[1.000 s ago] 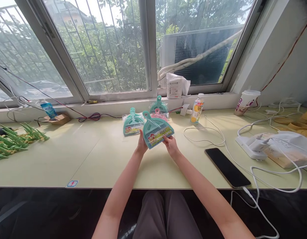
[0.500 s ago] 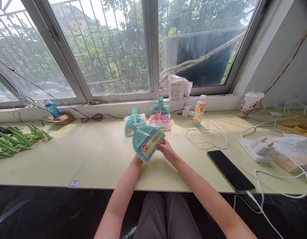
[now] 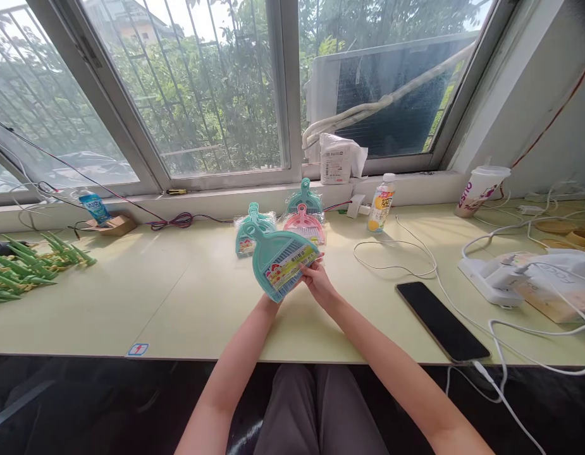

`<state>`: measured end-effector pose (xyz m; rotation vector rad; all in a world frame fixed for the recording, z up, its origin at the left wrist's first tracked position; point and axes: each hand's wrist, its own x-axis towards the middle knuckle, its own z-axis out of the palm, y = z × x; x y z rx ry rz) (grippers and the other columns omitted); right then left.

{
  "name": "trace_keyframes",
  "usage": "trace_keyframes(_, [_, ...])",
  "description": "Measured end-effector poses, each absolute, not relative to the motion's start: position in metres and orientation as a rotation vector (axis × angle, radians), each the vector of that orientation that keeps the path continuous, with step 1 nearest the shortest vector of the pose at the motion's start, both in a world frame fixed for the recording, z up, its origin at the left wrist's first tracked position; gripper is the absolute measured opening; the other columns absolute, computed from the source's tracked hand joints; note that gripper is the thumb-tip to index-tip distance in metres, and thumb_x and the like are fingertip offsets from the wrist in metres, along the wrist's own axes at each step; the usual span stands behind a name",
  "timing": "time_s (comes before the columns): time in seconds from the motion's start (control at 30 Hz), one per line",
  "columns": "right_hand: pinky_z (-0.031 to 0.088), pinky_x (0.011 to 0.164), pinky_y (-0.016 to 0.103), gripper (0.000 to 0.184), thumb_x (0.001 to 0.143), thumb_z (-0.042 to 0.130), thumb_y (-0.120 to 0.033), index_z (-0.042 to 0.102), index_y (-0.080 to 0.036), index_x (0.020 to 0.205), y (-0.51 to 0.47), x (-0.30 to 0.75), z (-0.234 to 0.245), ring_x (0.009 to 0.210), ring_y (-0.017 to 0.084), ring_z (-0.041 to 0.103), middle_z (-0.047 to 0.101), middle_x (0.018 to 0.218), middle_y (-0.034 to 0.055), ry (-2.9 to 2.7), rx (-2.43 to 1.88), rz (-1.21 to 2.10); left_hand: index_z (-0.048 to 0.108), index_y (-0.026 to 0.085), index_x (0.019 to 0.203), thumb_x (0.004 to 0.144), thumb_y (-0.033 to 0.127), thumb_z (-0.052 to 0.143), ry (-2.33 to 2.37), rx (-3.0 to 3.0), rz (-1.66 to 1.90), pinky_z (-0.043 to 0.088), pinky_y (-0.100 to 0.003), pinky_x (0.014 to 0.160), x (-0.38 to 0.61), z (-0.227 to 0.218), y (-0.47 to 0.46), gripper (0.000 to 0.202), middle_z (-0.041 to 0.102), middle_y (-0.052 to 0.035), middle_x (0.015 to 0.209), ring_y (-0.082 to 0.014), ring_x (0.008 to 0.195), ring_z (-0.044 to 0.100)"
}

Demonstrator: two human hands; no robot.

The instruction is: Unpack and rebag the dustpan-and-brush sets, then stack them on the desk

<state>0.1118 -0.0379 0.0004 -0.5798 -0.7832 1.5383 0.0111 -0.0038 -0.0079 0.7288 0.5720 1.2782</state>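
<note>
A mint-green dustpan with a small brush [image 3: 276, 249] fitted in it is held tilted above the table, its handle toward the upper left. A yellow-green printed label lies across the bristles. My right hand [image 3: 315, 278] grips the lower right edge, thumb on the front. My left hand [image 3: 272, 304] reaches behind the dustpan's lower side; its fingers are hidden, so I cannot tell their grip. Just beyond are more wrapped dustpan sets: a mint-green one [image 3: 245, 246] at left, a pink one [image 3: 302, 219] at right and a darker green one [image 3: 305, 201] behind it.
A black phone [image 3: 443, 321] on a white cable lies at the right, near a power strip [image 3: 491, 287]. Farther back stand a drink bottle [image 3: 381, 205] and a paper cup [image 3: 480, 193]. Green plant pieces [image 3: 33, 268] lie at the far left, near a blue-liquid bottle [image 3: 95, 207].
The dustpan set has turned slightly, so its label faces me more squarely and its handle sits a little higher. Both hands stay at it. The whole view has shifted slightly.
</note>
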Motion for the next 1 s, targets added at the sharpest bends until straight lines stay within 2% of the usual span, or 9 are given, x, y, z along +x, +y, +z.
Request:
trace_keyframes(0.07, [0.054,0.089,0.038,0.028,0.063,0.076,-0.026,0.065,-0.019,0.088,-0.032,0.119,0.0,0.102,0.025,0.063,0.07,0.1,0.0049,-0.722,-0.59,1.487,0.052,0.021,0.127,0.092,0.041,0.035,0.514,0.637,1.316,0.034,-0.05,0.105,0.005,-0.002,-0.001,0.043,0.064,-0.0089,0.118,-0.0266,0.126,0.047])
trace_keyframes(0.17, [0.053,0.093,0.038,0.027,0.063,0.075,-0.024,0.064,-0.019,0.087,-0.023,0.13,-0.002,0.104,0.024,0.062,0.07,0.1,0.0042,-0.635,-0.609,1.4,0.05,0.017,0.129,0.086,0.062,0.035,0.465,0.656,1.336,0.035,-0.055,0.103,-0.008,0.012,-0.002,0.064,0.061,-0.0138,0.122,-0.0347,0.126,0.045])
trace_keyframes(0.23, [0.053,0.094,0.038,0.027,0.064,0.074,-0.023,0.063,-0.02,0.088,-0.018,0.135,-0.005,0.105,0.023,0.062,0.07,0.1,0.0034,-0.597,-0.618,1.35,0.051,0.017,0.129,0.082,0.067,0.041,0.46,0.73,1.36,0.035,-0.054,0.103,-0.012,0.02,-0.007,0.07,0.059,-0.0143,0.126,-0.0363,0.126,0.044])
trace_keyframes(0.27, [0.053,0.094,0.037,0.026,0.064,0.073,-0.023,0.063,-0.02,0.089,-0.016,0.137,-0.008,0.105,0.023,0.062,0.07,0.1,0.003,-0.584,-0.621,1.334,0.051,0.018,0.129,0.081,0.064,0.047,0.478,0.785,1.374,0.035,-0.052,0.103,-0.012,0.023,-0.009,0.066,0.059,-0.0132,0.126,-0.0356,0.127,0.044])
trace_keyframes(0.33, [0.053,0.094,0.037,0.026,0.065,0.073,-0.023,0.063,-0.021,0.089,-0.013,0.139,-0.012,0.106,0.022,0.062,0.07,0.099,0.0025,-0.571,-0.629,1.322,0.05,0.021,0.129,0.078,0.047,0.063,0.542,0.9,1.393,0.036,-0.048,0.105,-0.009,0.024,-0.014,0.058,0.059,-0.0105,0.126,-0.0333,0.126,0.046])
trace_keyframes(0.43, [0.053,0.095,0.035,0.029,0.064,0.074,-0.022,0.062,-0.021,0.09,-0.009,0.141,-0.016,0.105,0.021,0.062,0.069,0.098,0.0017,-0.57,-0.635,1.334,0.048,0.024,0.128,0.071,0.026,0.073,0.62,1.001,1.401,0.036,-0.045,0.104,-0.002,0.021,-0.017,0.063,0.062,-0.008,0.12,-0.0313,0.121,0.05])
trace_keyframes(0.63, [0.054,0.093,0.036,0.033,0.063,0.076,-0.021,0.063,-0.021,0.093,-0.007,0.142,-0.016,0.104,0.022,0.063,0.069,0.102,0.0023,-0.607,-0.62,1.332,0.047,0.022,0.124,0.068,0.022,0.073,0.666,0.94,1.437,0.041,-0.048,0.098,0.0,0.019,-0.016,0.061,0.066,-0.0057,0.104,-0.0299,0.109,0.058])
trace_keyframes(0.87, [0.055,0.092,0.036,0.031,0.061,0.077,-0.016,0.063,-0.021,0.088,-0.001,0.146,-0.018,0.1,0.021,0.065,0.071,0.098,0.0013,-0.592,-0.672,1.33,0.047,0.025,0.12,0.062,0.015,0.075,0.748,1.001,1.388,0.042,-0.045,0.098,-0.008,0.009,-0.006,0.065,0.066,-0.0051,0.106,-0.0295,0.112,0.057])
trace_keyframes(1.0, [0.057,0.086,0.033,0.022,0.068,0.076,-0.02,0.065,-0.014,0.085,0.003,0.16,-0.015,0.086,0.02,0.069,0.072,0.087,0.0084,-0.68,-0.801,1.528,0.049,0.024,0.12,0.062,0.014,0.074,0.815,0.943,1.395,0.045,-0.043,0.094,-0.016,0.003,0.002,0.064,0.066,-0.0054,0.105,-0.0299,0.11,0.058])
